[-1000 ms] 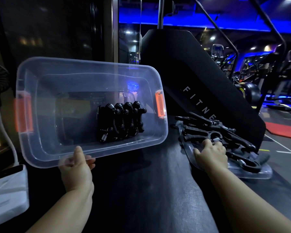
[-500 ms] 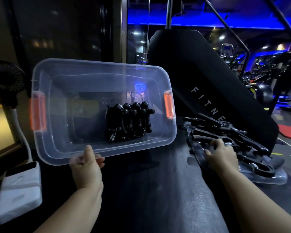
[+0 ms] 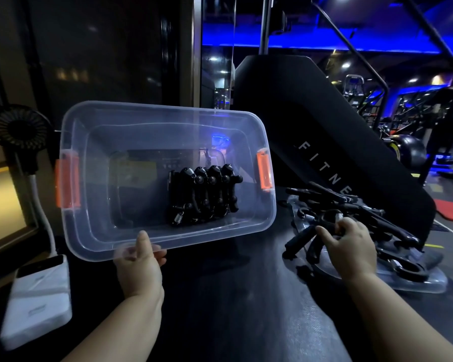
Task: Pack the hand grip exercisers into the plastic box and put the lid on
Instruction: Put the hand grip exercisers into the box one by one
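Gripping the plastic box [image 3: 152, 131], left hand [image 3: 139, 267]; right hand [image 3: 351, 246] pinches exerciser [image 3: 302, 237].

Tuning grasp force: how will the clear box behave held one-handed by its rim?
Probably light and a bit flexible: the plastic box has thin see-through walls, and the left hand pinches only its near rim. Likely to twist rightward, since the packed exercisers sit off-centre toward the right orange latch. They may slide on the smooth tilted floor.
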A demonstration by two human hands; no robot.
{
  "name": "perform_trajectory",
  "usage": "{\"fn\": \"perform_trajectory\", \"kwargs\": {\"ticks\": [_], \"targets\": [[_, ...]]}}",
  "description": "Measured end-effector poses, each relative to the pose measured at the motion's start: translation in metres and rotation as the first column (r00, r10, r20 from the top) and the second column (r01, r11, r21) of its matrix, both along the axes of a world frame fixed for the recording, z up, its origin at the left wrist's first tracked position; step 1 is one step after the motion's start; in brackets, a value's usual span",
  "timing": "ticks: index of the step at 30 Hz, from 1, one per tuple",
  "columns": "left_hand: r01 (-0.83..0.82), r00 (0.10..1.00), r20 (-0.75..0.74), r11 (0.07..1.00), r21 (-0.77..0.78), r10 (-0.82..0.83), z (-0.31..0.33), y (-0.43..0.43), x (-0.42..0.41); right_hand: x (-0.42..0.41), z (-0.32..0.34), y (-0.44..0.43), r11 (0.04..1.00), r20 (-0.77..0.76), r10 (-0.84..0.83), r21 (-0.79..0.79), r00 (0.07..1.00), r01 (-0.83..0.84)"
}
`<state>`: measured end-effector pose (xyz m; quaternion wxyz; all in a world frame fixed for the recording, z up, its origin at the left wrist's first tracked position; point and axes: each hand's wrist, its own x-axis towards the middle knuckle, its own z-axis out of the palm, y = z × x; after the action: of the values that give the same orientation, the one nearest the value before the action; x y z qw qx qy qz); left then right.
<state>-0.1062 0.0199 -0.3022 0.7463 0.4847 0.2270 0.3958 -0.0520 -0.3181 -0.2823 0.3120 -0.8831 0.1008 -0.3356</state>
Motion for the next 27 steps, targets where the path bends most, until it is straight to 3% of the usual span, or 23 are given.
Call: {"fn": "perform_trajectory", "kwargs": {"ticks": [5,10,22,27], "targets": [[0.002,1.000,-0.005,1.000,-0.007,-0.002,0.002,-0.002,-0.002,-0.001,0.002,0.008,0.995,0.109,0.090,0.042,0.990,-0.095],[0.004,1.000,-0.015,1.000,-0.003,-0.004,0.001,-0.001,0.000,-0.008,0.005,0.019,0.949,0.161,0.169,0.241,0.972,-0.205],[0.050,0.999,-0.015,0.995,-0.081,-0.052,0.000,0.002,0.001,-0.012,0.017,0.026,0.949,0.010,0.202,0.246,0.979,-0.198],[0.081,0.997,0.006,0.990,-0.119,-0.081,0.000,0.002,0.000,-0.020,0.033,0.037,0.931,0.139,0.229,0.258,0.963,-0.259]]}}
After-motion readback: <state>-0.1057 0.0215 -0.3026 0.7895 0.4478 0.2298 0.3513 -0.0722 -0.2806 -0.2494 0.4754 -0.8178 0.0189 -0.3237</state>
